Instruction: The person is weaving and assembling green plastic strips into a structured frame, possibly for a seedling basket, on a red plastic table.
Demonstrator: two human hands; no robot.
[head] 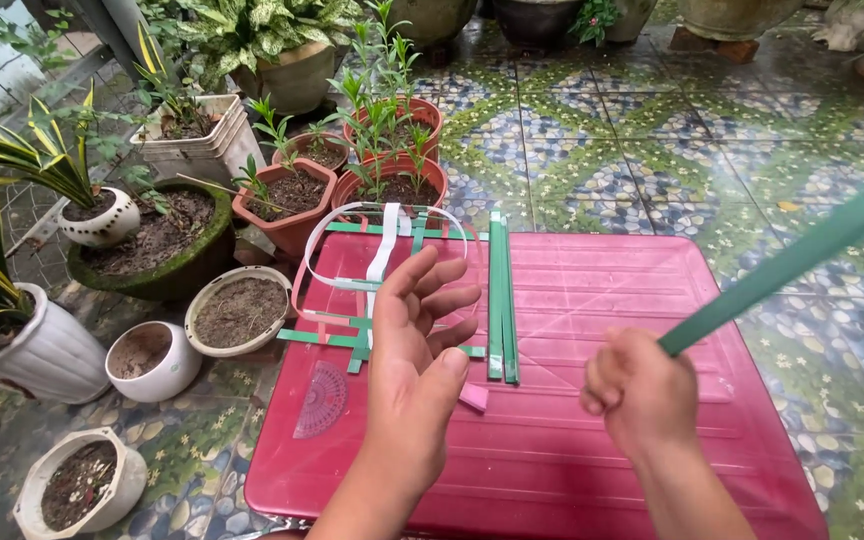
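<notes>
R hand (637, 392): 1 green strip (802, 258)

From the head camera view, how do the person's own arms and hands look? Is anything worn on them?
Both forearms are bare as far as the picture shows: no sleeves in view. The left hand and the right hand wear no gloves. No ring, watch or bracelet shows on either, and no markings can be seen.

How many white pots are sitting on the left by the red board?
5 white pots: a striped-leaf plant pot, a tall ribbed one at the left edge, a wide soil bowl, a small cup-shaped one, and one bottom-left. Foliage may hide more.
</notes>
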